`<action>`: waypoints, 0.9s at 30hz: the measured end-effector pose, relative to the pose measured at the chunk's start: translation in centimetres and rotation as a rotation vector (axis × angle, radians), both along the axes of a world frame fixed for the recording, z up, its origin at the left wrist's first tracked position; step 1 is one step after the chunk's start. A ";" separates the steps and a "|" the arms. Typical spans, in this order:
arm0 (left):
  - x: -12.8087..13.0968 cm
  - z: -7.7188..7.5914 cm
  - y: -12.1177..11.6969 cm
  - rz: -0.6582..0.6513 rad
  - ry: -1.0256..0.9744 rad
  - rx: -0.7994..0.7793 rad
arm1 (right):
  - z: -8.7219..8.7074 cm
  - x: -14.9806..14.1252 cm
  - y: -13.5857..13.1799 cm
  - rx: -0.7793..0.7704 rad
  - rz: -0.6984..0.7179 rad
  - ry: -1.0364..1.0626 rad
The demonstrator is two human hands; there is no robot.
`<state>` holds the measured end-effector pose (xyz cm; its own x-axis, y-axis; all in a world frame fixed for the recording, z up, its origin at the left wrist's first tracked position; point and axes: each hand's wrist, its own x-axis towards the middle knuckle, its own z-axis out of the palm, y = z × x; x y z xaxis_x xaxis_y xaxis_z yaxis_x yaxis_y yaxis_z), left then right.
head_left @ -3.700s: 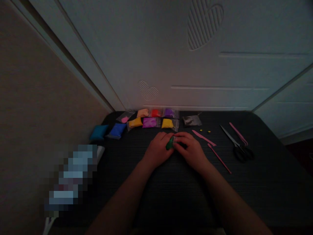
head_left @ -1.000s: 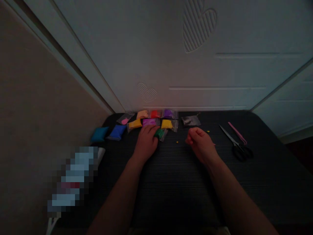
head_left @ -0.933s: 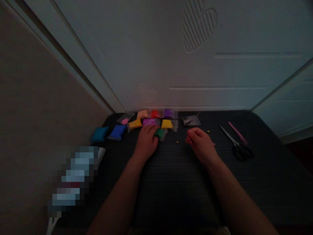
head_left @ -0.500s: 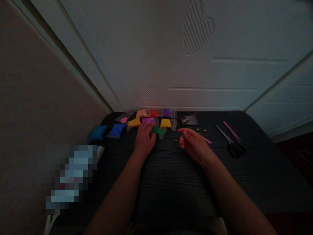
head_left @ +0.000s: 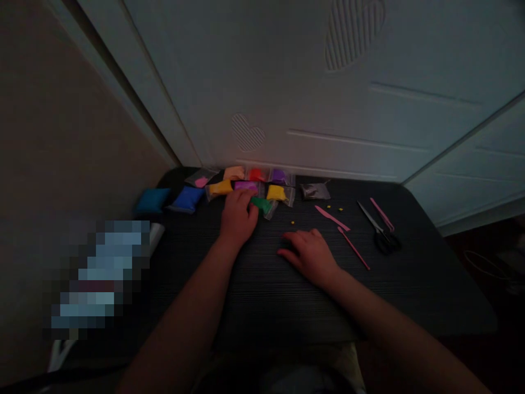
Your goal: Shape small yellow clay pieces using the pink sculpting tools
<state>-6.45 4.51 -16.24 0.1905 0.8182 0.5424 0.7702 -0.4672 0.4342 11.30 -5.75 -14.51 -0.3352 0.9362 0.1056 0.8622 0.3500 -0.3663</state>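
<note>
My left hand is closed around the left end of a small clear bag of green clay, its fingers reaching up against a bag of magenta clay. Low over the black tabletop, my right hand is open, thumb and forefinger apart, with nothing visible between them. A tiny yellow bit lies just beyond its fingertips. To its right are a pink modelling knife and a thin pink stick tool. Two more yellow bits sit past the knife.
Bags of yellow clay, orange clay, blue clay and several other colours line the back. Black-handled scissors and a pink tool lie at right. A blurred-out object stands at left, a white panel behind.
My right hand has lowered toward the table and its pinch has opened; the green bit in its fingers no longer shows. My left hand stays at the green clay bag. The view has shifted.
</note>
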 end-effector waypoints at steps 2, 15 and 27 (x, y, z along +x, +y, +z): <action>0.0 0.0 0.0 0.003 0.001 -0.006 | 0.2 0.5 -0.7 0.022 0.003 -0.096; 0.0 -0.2 0.0 -0.011 0.020 0.000 | 0.9 -0.3 -2.3 -0.029 0.119 -0.260; 0.1 -0.4 -0.1 -0.010 0.027 0.015 | 0.8 -0.2 -2.3 -0.029 0.064 -0.270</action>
